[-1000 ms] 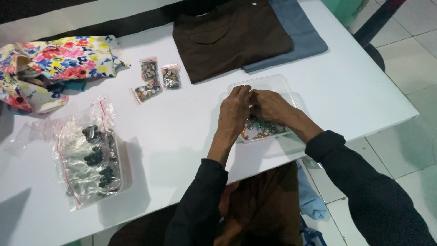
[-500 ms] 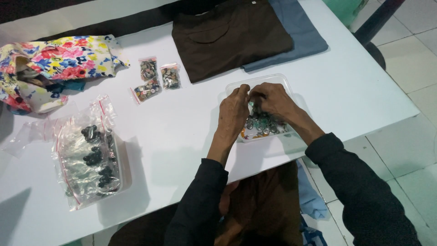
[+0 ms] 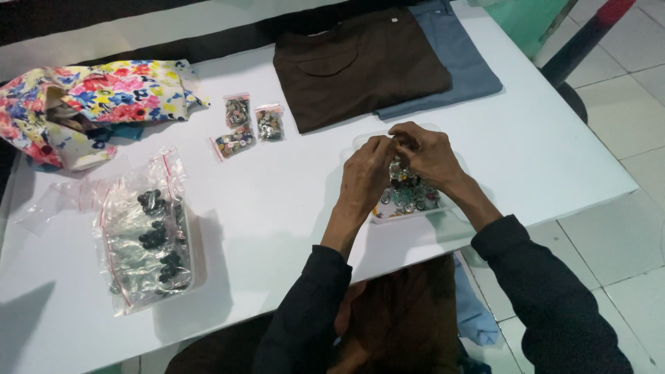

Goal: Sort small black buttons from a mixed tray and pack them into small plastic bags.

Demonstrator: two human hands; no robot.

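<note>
Three small clear plastic bags of buttons (image 3: 247, 125) lie together. Two folded garments sit side by side: one dark brown (image 3: 360, 62), one grey-blue (image 3: 464, 69).

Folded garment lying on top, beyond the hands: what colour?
Dark brown folded garment, overlapping a blue-grey one; head view.

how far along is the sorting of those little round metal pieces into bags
Done: three small filled bags lie near the folded brown garment. In hand: the left hand and right hand meet over the clear tray, fingertips pinched on something too small to make out. Left: the tray is full of round metal pieces, and a large bag of dark pieces sits apart.
</note>
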